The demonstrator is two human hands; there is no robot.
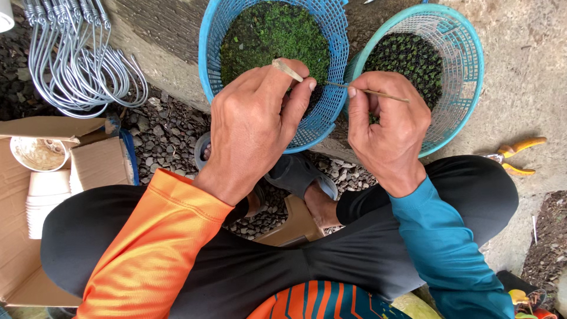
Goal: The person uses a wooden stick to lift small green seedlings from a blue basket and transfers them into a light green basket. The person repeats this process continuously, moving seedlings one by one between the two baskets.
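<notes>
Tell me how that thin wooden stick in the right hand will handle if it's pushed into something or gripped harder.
The thin stick, pinched in the right hand, looks very slender, so it probably flexes a little and could snap under a hard push. It seems nearly weightless for its length. Lying loose, it would likely roll or get lost among the gravel.

Left hand (pixel 251 127), right hand (pixel 387 127) pinched

Two baskets (pixel 331 112) side by side; wire hooks (pixel 82 59) left; pliers (pixel 517 156) right.

Single head-worn view, facing steeply down (near vertical), close over the seated person's lap, hands and baskets (pixel 331 71)
</notes>
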